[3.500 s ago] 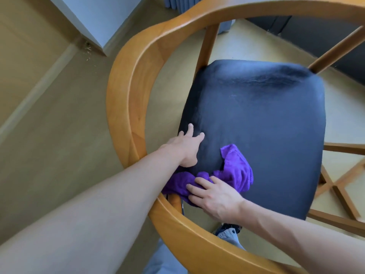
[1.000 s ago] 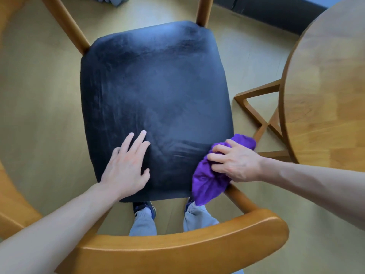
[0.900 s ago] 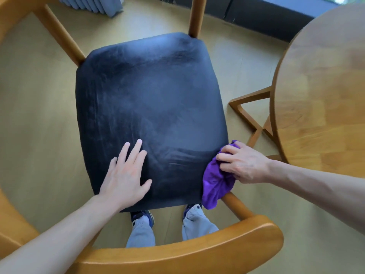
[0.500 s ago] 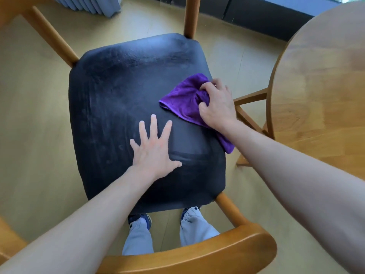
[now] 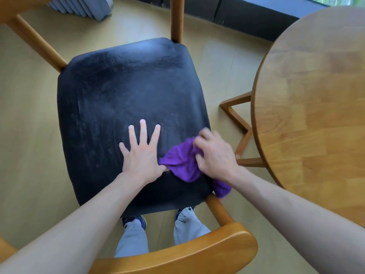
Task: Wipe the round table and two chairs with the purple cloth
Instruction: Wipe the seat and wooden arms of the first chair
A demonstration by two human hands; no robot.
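Purple cloth [image 5: 182, 167] sat bunched at the lower right of the black seat [image 5: 126, 107], gripped in the right hand [image 5: 215, 157], one end hanging off the edge. The left hand [image 5: 141, 153] lay flat with fingers spread, touching the cloth; a stroke toward it could snag there, or the loose end might slip off.

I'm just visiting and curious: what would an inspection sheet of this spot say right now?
Surface: black seat of a wooden chair, scuffed and dull.
Job's things: purple cloth bunched on the seat's near right corner, one end hanging off; round table to the right.
Clutter: nothing seen.
Hands: left hand flat on the seat, fingers spread; right hand grips the cloth, blurred.
Cables: nothing seen.
Surroundings: tan floor, dark wall base, folded grey thing top left.
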